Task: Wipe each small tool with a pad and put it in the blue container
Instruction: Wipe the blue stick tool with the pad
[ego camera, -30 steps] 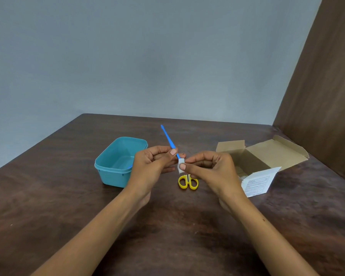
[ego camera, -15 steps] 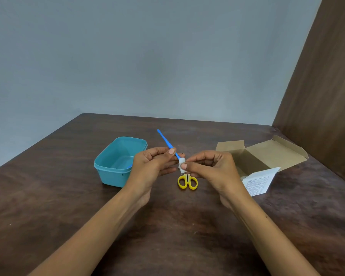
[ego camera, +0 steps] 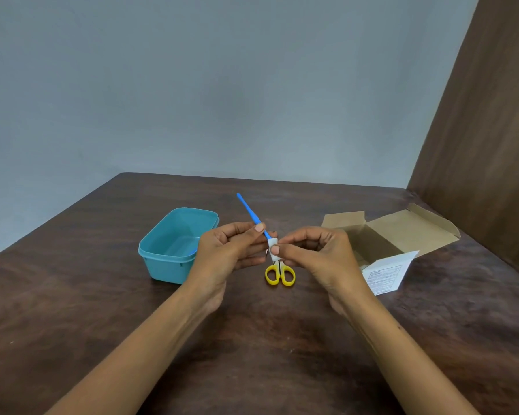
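Note:
A thin blue stick tool [ego camera: 250, 212] slants up and to the left above the table. My left hand [ego camera: 231, 250] pinches its lower part. My right hand [ego camera: 312, 253] holds a small white pad [ego camera: 272, 247] folded around the tool's lower end. Small yellow-handled scissors [ego camera: 280, 274] lie on the table just below my fingers, their blades hidden behind my hands. The blue container [ego camera: 174, 244] stands open at the left of my left hand, with something blue showing inside at its right wall.
An open brown cardboard box [ego camera: 402, 232] lies to the right with a white printed leaflet [ego camera: 385, 274] in front of it. The dark wooden table [ego camera: 72, 295] meets a wooden wall panel [ego camera: 486, 145] at the right.
The blue tool has slid down through the pad and tilted a little further left. Both hands stay in nearly the same place.

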A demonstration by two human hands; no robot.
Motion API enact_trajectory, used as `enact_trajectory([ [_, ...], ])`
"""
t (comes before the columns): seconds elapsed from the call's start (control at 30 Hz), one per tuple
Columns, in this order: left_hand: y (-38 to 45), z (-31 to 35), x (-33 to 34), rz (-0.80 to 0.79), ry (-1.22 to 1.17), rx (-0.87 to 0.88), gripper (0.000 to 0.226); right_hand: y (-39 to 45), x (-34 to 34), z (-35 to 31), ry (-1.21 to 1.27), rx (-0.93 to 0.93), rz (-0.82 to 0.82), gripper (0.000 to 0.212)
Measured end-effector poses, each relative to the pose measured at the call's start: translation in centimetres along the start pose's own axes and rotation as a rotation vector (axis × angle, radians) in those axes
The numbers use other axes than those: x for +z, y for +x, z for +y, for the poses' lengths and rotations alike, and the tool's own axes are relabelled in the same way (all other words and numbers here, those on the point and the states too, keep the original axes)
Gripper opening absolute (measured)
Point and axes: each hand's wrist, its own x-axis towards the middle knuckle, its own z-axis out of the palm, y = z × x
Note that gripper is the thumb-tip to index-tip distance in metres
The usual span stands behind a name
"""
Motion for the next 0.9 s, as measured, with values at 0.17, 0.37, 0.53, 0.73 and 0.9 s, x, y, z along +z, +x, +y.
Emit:
enact_trajectory([
  [0.17,-0.13,0.02,0.05,0.016,0.000,0.036,0.012,-0.08,0.19,-0.04,-0.009,-0.036,-0.011,0.011],
  [0.37,-0.13,0.10,0.01,-0.008,-0.048,-0.013,0.010,-0.04,-0.15,-0.26,-0.014,-0.060,-0.023,0.010],
  [0.53,-0.33,0.11,0.19,-0.016,-0.050,-0.042,0.009,-0.17,0.10,-0.19,0.001,-0.049,-0.011,0.009],
  [0.73,-0.09,0.55,0.03,0.003,-0.159,-0.099,0.013,-0.06,-0.17,-0.61,-0.011,-0.076,-0.035,0.012],
  [0.9,-0.27,0.25,0.23,-0.010,-0.100,-0.075,0.011,-0.18,-0.10,-0.34,0.008,-0.077,-0.021,0.010],
])
